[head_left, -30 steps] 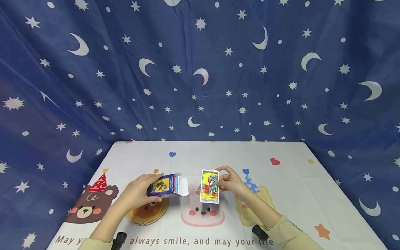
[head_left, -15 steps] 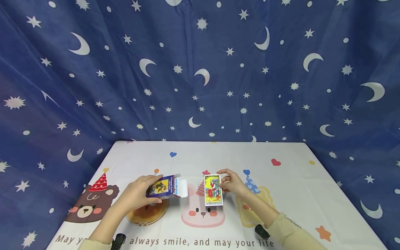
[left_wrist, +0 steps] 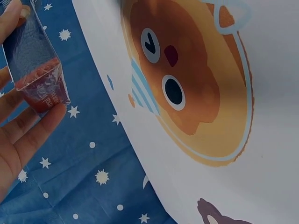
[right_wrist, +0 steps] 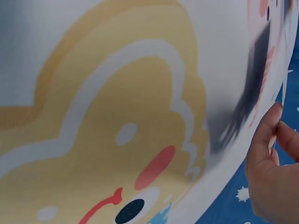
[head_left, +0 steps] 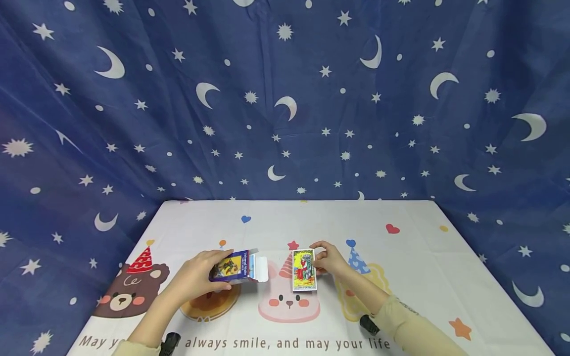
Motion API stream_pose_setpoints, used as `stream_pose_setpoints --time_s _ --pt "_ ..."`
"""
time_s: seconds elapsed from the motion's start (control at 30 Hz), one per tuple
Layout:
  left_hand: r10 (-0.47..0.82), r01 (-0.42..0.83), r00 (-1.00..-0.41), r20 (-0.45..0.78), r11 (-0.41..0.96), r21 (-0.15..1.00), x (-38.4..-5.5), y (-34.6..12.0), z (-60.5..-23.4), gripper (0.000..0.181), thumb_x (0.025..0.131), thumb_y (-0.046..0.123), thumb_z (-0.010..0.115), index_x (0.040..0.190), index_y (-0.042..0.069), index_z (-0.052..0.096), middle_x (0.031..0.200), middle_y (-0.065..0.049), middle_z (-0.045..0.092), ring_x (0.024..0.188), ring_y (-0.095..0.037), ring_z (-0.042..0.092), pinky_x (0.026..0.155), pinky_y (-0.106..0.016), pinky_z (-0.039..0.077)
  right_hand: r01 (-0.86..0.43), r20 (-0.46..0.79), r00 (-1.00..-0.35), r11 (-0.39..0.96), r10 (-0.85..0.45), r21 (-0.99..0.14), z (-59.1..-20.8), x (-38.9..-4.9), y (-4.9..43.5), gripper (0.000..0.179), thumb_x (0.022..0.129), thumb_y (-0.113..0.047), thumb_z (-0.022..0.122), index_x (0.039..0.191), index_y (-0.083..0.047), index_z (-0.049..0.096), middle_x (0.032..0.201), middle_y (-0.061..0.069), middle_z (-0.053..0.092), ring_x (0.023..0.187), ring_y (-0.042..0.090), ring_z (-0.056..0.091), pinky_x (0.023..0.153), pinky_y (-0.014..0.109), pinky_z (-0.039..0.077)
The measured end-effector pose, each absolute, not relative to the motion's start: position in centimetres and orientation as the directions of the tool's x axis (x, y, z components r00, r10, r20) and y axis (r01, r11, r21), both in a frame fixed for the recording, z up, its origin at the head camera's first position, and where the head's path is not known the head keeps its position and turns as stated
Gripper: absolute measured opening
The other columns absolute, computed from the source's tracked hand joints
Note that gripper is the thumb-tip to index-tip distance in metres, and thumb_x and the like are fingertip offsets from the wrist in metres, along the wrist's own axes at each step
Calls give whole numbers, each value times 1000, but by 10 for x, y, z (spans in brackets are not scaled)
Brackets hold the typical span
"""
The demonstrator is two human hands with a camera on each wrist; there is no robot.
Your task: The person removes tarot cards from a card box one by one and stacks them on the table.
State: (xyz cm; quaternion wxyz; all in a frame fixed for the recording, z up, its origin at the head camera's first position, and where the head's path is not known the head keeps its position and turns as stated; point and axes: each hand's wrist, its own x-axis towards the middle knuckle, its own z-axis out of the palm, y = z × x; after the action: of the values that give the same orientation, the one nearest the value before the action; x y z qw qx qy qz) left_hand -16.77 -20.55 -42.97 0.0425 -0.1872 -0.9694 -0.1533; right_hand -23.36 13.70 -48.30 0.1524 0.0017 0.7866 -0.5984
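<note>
In the head view my left hand (head_left: 201, 272) grips a dark blue tarot card box (head_left: 231, 267) from its left side, thumb at the front and fingers behind. The box's white flap (head_left: 261, 268) stands open toward the right. The left wrist view shows the hand (left_wrist: 18, 135) around the box's end (left_wrist: 44, 88), which has a clear wrap. My right hand (head_left: 330, 259) pinches a tarot card (head_left: 304, 269) by its right edge, its colourful picture facing up. Seen edge-on in the right wrist view, the card (right_wrist: 285, 79) is a thin line between thumb and fingers, above the table.
A white tablecloth (head_left: 414, 277) with printed cartoon animals, hearts and lettering covers the table. Behind it hangs a blue curtain (head_left: 285, 123) with moons and stars. Dark wrist cameras (head_left: 368, 325) sit at both sleeves.
The card in my right hand has moved slightly right and down, mostly in the first half second. My left hand and the box stay nearly where they were.
</note>
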Motion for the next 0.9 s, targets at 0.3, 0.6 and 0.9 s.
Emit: stream_pose_setpoints --time_s 0.3,0.6,0.9 --pt "360 386 -922 140 880 276 -169 -204 -428 78 66 44 82 133 15 55 126 -12 61 115 -33 56 91 -54 49 151 -209 -971 386 -113 -910 -494 -237 130 40 78 13 63 116 3 53 63 2 48 49 10 51 48 25 53" --pt "382 411 -910 160 876 252 -170 -204 -429 78 66 44 82 133 15 54 126 -12 61 116 -34 56 92 -53 48 -8 -90 -988 625 -125 -780 -496 -236 125 38 71 7 73 106 4 58 60 4 53 49 10 49 44 17 44" --pt "386 419 -906 171 871 256 -172 -201 -429 79 65 44 83 133 14 54 126 -13 61 116 -35 56 91 -54 49 -31 -65 -992 692 -112 -721 -495 -241 122 35 72 4 75 103 2 60 66 9 61 50 11 52 46 20 44"
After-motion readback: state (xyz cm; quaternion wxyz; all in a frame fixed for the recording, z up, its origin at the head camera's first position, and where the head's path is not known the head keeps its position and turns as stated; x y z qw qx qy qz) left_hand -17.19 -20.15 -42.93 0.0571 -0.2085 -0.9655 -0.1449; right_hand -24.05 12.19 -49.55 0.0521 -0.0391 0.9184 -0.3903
